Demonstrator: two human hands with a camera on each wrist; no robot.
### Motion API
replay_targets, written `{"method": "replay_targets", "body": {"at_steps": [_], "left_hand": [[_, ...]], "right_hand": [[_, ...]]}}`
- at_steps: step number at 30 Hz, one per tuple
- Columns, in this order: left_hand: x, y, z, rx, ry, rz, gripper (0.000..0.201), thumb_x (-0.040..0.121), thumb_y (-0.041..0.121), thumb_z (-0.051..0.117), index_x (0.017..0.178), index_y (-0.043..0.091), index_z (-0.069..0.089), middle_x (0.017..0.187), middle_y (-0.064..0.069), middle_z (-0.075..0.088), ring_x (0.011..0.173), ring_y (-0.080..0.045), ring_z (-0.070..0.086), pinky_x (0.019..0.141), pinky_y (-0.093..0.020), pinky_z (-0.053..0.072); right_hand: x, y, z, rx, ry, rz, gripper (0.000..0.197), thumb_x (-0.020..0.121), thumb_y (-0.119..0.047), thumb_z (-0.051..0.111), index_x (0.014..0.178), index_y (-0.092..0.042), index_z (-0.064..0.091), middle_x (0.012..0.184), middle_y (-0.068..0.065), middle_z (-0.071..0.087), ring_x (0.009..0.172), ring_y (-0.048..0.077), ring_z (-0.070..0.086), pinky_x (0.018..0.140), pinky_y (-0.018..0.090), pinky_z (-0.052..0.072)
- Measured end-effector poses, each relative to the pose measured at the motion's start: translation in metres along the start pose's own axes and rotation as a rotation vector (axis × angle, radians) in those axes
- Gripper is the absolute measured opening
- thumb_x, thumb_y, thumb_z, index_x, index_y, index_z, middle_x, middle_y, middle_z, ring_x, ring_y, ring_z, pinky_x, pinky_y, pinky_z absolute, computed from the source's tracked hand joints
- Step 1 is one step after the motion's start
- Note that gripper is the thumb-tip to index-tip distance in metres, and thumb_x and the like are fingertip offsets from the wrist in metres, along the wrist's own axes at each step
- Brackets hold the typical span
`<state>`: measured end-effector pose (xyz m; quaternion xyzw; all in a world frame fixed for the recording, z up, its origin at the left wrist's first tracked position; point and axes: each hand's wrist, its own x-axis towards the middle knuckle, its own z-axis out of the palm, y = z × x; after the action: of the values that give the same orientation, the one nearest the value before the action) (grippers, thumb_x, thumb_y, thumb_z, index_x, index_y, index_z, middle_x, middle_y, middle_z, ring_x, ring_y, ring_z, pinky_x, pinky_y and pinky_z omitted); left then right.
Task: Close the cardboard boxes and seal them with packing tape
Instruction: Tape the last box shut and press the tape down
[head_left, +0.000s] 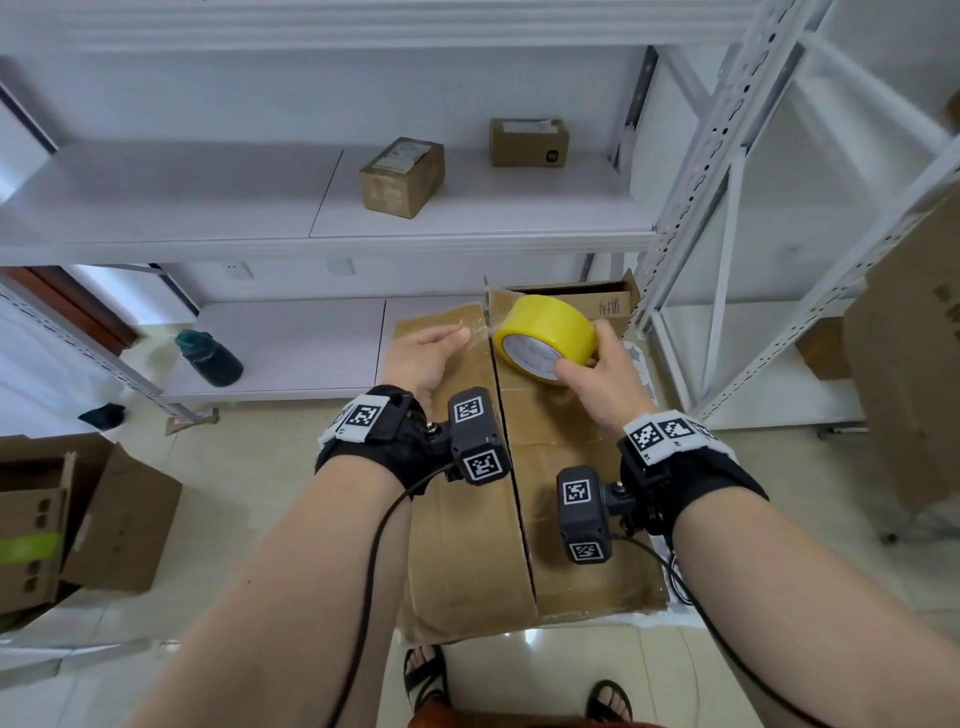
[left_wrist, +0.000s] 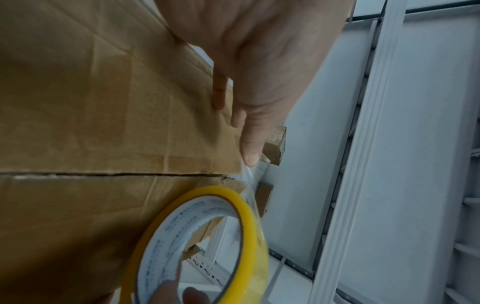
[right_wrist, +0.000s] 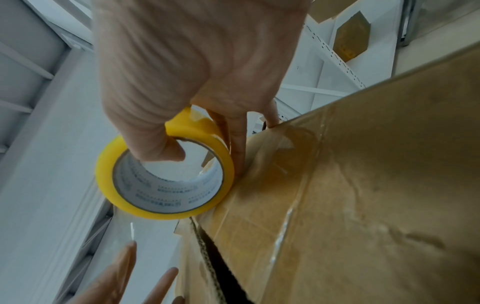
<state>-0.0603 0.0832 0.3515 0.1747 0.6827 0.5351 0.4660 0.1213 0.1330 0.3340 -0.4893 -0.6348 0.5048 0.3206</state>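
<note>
A large cardboard box (head_left: 467, 545) stands on the floor with its two top flaps down and a dark seam between them. My left hand (head_left: 431, 353) lies flat on the left flap at the far end, fingers straight (left_wrist: 250, 156). Its fingertips touch the free end of a clear tape strip (left_wrist: 250, 185). My right hand (head_left: 597, 379) grips the yellow tape roll (head_left: 545, 332) over the far end of the right flap. The thumb sits inside the white core (right_wrist: 168, 191) and the fingers wrap the outside. The strip runs from the roll to my left fingers (right_wrist: 116, 267).
White metal shelving (head_left: 467, 228) stands behind the box, holding two small sealed boxes (head_left: 402, 176) (head_left: 529, 141) and a dark bottle (head_left: 210, 358). An open box (head_left: 571, 301) sits just behind. More cartons (head_left: 78, 519) are at left, flat cardboard (head_left: 909, 364) at right. My sandalled feet (head_left: 426, 675) are close.
</note>
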Motion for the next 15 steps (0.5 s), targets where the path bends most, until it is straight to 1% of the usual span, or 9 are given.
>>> {"method": "replay_targets", "body": {"at_steps": [1, 2, 4, 6, 10, 11, 12, 14, 15], "left_hand": [[-0.001, 0.001, 0.001, 0.001, -0.006, -0.012, 0.023, 0.087, 0.015, 0.068, 0.110, 0.012, 0.067, 0.084, 0.003, 0.064, 0.070, -0.005, 0.056, 0.046, -0.014, 0.048], [-0.002, 0.003, 0.001, -0.006, -0.012, -0.025, 0.024, 0.087, 0.014, 0.068, 0.111, 0.010, 0.067, 0.082, 0.003, 0.063, 0.069, -0.006, 0.056, 0.044, -0.014, 0.048], [-0.004, 0.005, 0.003, -0.013, -0.021, -0.045, 0.027, 0.087, 0.013, 0.069, 0.112, 0.006, 0.067, 0.081, 0.001, 0.064, 0.068, -0.007, 0.057, 0.050, -0.017, 0.050], [-0.008, 0.008, 0.006, 0.000, -0.035, -0.064, 0.029, 0.086, 0.013, 0.069, 0.114, 0.004, 0.067, 0.086, -0.002, 0.066, 0.068, -0.007, 0.056, 0.056, -0.020, 0.050], [-0.013, 0.010, 0.007, 0.018, -0.061, -0.112, 0.026, 0.088, 0.011, 0.067, 0.113, 0.008, 0.065, 0.086, -0.005, 0.061, 0.065, -0.007, 0.052, 0.045, -0.017, 0.049], [-0.014, 0.010, 0.005, 0.023, -0.056, -0.119, 0.026, 0.088, 0.011, 0.067, 0.113, 0.008, 0.065, 0.087, -0.005, 0.060, 0.064, -0.008, 0.052, 0.046, -0.019, 0.049], [-0.014, 0.010, 0.004, 0.025, -0.046, -0.121, 0.026, 0.088, 0.011, 0.068, 0.113, 0.008, 0.065, 0.090, -0.006, 0.061, 0.065, -0.009, 0.053, 0.050, -0.021, 0.050], [-0.013, 0.010, 0.003, 0.005, -0.028, -0.115, 0.028, 0.086, 0.012, 0.069, 0.114, 0.007, 0.066, 0.103, -0.013, 0.066, 0.070, -0.016, 0.058, 0.063, -0.029, 0.051], [-0.014, 0.011, 0.003, -0.012, -0.019, -0.110, 0.029, 0.085, 0.012, 0.070, 0.114, 0.006, 0.066, 0.109, -0.016, 0.066, 0.072, -0.018, 0.060, 0.066, -0.032, 0.052]], "right_hand": [[0.000, 0.001, -0.002, -0.016, 0.003, 0.002, 0.020, 0.079, -0.008, 0.061, 0.089, -0.016, 0.045, 0.074, 0.002, 0.046, 0.063, 0.016, 0.042, 0.053, 0.021, 0.036], [-0.001, 0.003, -0.003, -0.035, 0.008, 0.005, 0.020, 0.081, -0.004, 0.060, 0.091, -0.013, 0.044, 0.075, 0.003, 0.045, 0.064, 0.017, 0.042, 0.054, 0.022, 0.036], [-0.002, 0.006, -0.007, -0.076, 0.029, 0.016, 0.020, 0.082, -0.002, 0.058, 0.089, -0.010, 0.042, 0.073, 0.003, 0.042, 0.063, 0.017, 0.039, 0.053, 0.020, 0.033], [-0.002, 0.006, -0.009, -0.084, 0.052, 0.025, 0.021, 0.081, -0.001, 0.058, 0.088, -0.010, 0.041, 0.072, 0.001, 0.041, 0.064, 0.017, 0.038, 0.055, 0.024, 0.033], [-0.003, 0.008, -0.010, -0.108, 0.045, 0.040, 0.022, 0.080, -0.002, 0.059, 0.090, -0.009, 0.041, 0.074, 0.003, 0.042, 0.065, 0.017, 0.039, 0.057, 0.029, 0.032], [-0.003, 0.008, -0.009, -0.116, 0.042, 0.039, 0.023, 0.080, -0.001, 0.060, 0.091, -0.009, 0.041, 0.075, 0.005, 0.042, 0.067, 0.019, 0.040, 0.057, 0.030, 0.032], [-0.003, 0.008, -0.008, -0.126, 0.042, 0.032, 0.024, 0.079, -0.001, 0.060, 0.091, -0.008, 0.041, 0.076, 0.005, 0.041, 0.068, 0.019, 0.040, 0.058, 0.031, 0.032], [-0.002, 0.007, -0.007, -0.154, 0.044, 0.026, 0.024, 0.079, -0.001, 0.059, 0.091, -0.008, 0.040, 0.075, 0.004, 0.041, 0.068, 0.019, 0.040, 0.057, 0.031, 0.031], [-0.001, 0.006, -0.006, -0.169, 0.044, 0.026, 0.023, 0.080, -0.001, 0.058, 0.092, -0.008, 0.040, 0.075, 0.002, 0.040, 0.067, 0.018, 0.039, 0.055, 0.029, 0.030]]}}
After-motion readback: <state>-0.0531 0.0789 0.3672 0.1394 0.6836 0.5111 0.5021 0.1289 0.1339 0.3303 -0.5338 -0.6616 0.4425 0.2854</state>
